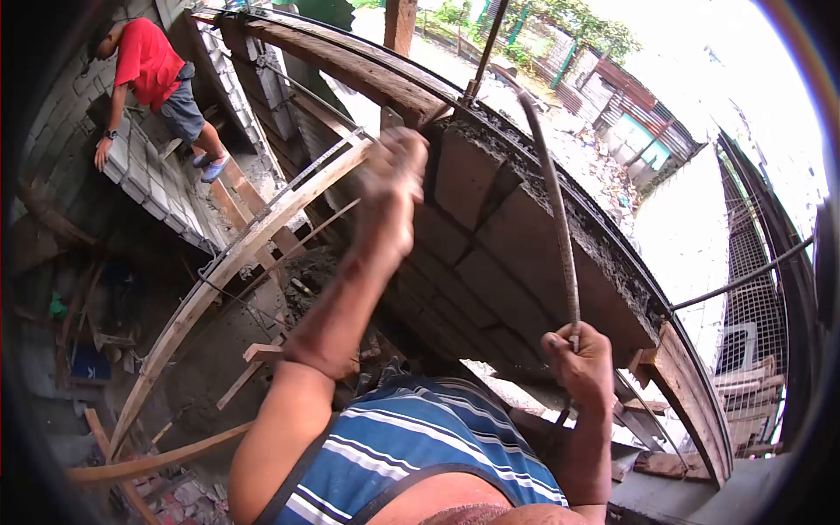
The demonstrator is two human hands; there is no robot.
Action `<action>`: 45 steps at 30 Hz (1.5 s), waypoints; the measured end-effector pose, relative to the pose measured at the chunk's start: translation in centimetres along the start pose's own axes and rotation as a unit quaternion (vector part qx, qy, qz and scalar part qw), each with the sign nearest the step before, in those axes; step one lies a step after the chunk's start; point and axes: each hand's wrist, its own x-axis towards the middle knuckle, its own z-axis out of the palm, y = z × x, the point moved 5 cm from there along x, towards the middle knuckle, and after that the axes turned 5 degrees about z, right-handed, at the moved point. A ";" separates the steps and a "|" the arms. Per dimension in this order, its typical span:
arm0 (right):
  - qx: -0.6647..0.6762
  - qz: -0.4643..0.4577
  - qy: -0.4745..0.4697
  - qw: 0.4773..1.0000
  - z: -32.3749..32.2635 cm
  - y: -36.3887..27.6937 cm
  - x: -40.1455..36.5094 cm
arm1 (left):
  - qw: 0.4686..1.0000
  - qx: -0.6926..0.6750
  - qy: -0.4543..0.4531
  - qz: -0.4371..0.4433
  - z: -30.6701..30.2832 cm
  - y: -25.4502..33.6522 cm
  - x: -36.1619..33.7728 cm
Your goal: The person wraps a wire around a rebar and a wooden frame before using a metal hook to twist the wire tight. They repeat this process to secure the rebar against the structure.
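My right hand (pixel 582 360) is wrapped round a long rusty steel bar (pixel 556 206), probably ribbed rebar. The bar stands nearly upright, bent at its top, and a short end shows below the fist. Raised at centre left, my left hand (pixel 394 179) is a closed fist smeared by motion. A flat greyish piece (pixel 390 118) shows just above its knuckles; I cannot tell whether the fist holds it. Behind both hands runs a block wall (pixel 516 254) with rough mortar along its upper edge. A wooden beam (pixel 350 61) overlaps that edge near the left hand.
A person in a red shirt (pixel 149 61) bends over grey blocks (pixel 153 166) at upper left. A long timber (pixel 236 249) crosses the left side, with a thin rod along it. Lower left lie scraps and rubble (pixel 188 499). Wire mesh (pixel 748 262) stands at right, beside a slanting rod (pixel 744 276).
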 end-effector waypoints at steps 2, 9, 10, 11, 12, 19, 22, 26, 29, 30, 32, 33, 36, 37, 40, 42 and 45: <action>0.016 -0.032 0.002 0.999 -2.9 -0.8 -1.0 | 0.985 0.145 0.023 0.094 -1.2 2.9 4.4; 0.083 -0.141 0.028 0.986 -6.2 -4.5 -2.8 | 0.804 0.480 -0.093 0.339 1.3 1.3 17.4; 0.083 -0.140 0.032 0.986 -5.6 -5.6 -2.5 | 0.772 0.503 -0.113 0.372 2.0 0.7 18.3; 0.011 -0.140 0.100 0.985 -5.1 -6.9 -2.2 | 0.739 0.524 -0.132 0.404 2.7 0.2 19.0; -0.061 -0.138 0.166 0.975 -5.0 -8.1 -1.9 | 0.740 0.542 -0.166 0.362 3.2 -0.5 19.7; -0.198 -0.161 0.146 0.956 -2.8 -10.6 2.0 | 0.717 0.570 -0.172 0.363 2.6 -4.7 21.9; -0.253 -0.220 0.207 0.919 -4.0 -10.9 1.1 | 0.721 0.571 -0.172 0.355 2.4 -4.6 21.7; -0.203 -0.140 0.192 0.950 -8.0 -9.1 -0.4 | 0.707 0.591 -0.174 0.348 2.4 -4.3 21.3; -0.117 -0.185 0.190 0.957 -6.3 -8.6 0.6 | 0.716 0.587 -0.179 0.334 2.5 -4.5 21.3; -0.173 -0.199 0.198 0.944 -5.3 -9.3 0.8 | 0.713 0.588 -0.186 0.333 2.4 -4.5 21.4; -0.222 -0.291 0.218 0.905 -3.4 -10.2 2.0 | 0.725 0.573 -0.207 0.321 2.4 -3.9 21.0; -0.271 -0.375 0.236 0.855 -2.6 -10.4 2.5 | 0.724 0.573 -0.209 0.323 2.4 -3.8 20.9; -0.378 -0.411 0.290 0.777 -2.4 -9.9 2.2 | 0.728 0.560 -0.201 0.340 2.1 -4.1 21.0; -0.430 -0.397 0.303 0.752 -2.3 -9.8 1.5 | 0.728 0.561 -0.201 0.339 2.0 -4.4 21.3; -0.394 -0.397 0.290 0.777 -5.1 -8.5 0.0 | 0.720 0.580 -0.194 0.327 2.2 -4.0 20.8; -0.378 -0.398 0.277 0.789 -5.5 -7.9 0.1 | 0.712 0.582 -0.194 0.343 2.3 -4.3 20.7; -0.352 -0.415 0.278 0.791 -3.7 -8.7 1.3 | 0.708 0.563 -0.185 0.384 2.3 -4.8 21.1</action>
